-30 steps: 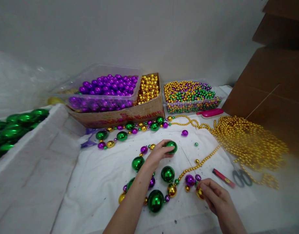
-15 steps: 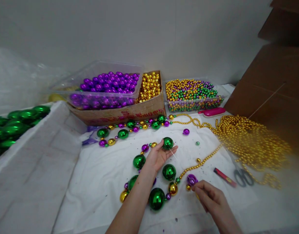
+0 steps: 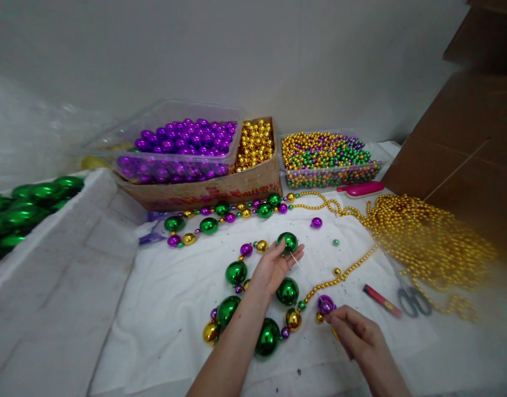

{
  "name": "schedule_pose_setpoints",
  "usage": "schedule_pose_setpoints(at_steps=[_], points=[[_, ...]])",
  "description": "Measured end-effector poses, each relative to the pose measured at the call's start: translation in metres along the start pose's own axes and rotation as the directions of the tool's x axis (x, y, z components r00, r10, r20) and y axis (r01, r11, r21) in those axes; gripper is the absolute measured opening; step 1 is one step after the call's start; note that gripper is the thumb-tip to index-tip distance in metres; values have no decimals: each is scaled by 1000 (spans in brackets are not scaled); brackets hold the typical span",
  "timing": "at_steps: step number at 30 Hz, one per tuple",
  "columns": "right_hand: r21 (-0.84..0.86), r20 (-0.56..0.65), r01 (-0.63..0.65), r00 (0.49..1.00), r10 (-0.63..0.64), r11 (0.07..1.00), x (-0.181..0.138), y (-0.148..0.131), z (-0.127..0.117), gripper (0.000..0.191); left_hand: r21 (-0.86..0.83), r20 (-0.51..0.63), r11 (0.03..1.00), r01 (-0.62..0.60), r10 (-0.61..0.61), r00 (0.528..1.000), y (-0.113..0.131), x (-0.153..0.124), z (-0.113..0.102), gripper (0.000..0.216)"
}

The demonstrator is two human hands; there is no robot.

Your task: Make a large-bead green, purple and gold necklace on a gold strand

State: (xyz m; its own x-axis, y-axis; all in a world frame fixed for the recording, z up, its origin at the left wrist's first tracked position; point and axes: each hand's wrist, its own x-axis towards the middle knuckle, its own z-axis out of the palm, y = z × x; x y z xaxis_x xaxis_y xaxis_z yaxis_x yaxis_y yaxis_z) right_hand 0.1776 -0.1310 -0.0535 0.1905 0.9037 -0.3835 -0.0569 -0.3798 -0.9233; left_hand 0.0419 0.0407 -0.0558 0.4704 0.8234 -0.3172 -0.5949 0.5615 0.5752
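My left hand (image 3: 274, 266) lies palm up on the white cloth (image 3: 174, 298), its fingertips holding a large green ball (image 3: 287, 242). A thin string (image 3: 303, 271) runs from that ball toward my right hand (image 3: 355, 333), which is pinched on the string's end beside a purple bead (image 3: 325, 305) and a small gold bead (image 3: 318, 317). Under my left forearm lies a partly strung garland of green, gold and purple balls (image 3: 268, 336).
Along the back stand a clear tub of purple balls (image 3: 179, 146), a cardboard box of gold balls (image 3: 253, 144) and a tub of mixed small beads (image 3: 325, 157). A gold bead strand pile (image 3: 422, 237), scissors (image 3: 413, 300), a red lighter (image 3: 381, 300), a pink tool (image 3: 361, 189) and green balls (image 3: 22, 212) surround them.
My left hand turned palm up with the green ball and drew back slightly. My right hand moved left from a gold ball to the string by the purple bead.
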Motion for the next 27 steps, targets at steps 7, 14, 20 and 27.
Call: schedule_pose_setpoints(at_steps=[7,14,20,27], points=[[28,-50,13,999,-11,1000,5,4,8,37,8,80,997,-75,74,994,-10,-9,2,18],[59,-116,51,992,-43,997,15,2,15,40,36,109,997,-75,71,992,-16,-16,8,34],[64,-120,53,992,-45,997,16,6,13,41,60,127,994,-90,81,989,-17,-19,9,39],[19,-157,83,984,-79,996,15,2,15,36,137,117,985,-103,87,989,-20,-23,14,43]])
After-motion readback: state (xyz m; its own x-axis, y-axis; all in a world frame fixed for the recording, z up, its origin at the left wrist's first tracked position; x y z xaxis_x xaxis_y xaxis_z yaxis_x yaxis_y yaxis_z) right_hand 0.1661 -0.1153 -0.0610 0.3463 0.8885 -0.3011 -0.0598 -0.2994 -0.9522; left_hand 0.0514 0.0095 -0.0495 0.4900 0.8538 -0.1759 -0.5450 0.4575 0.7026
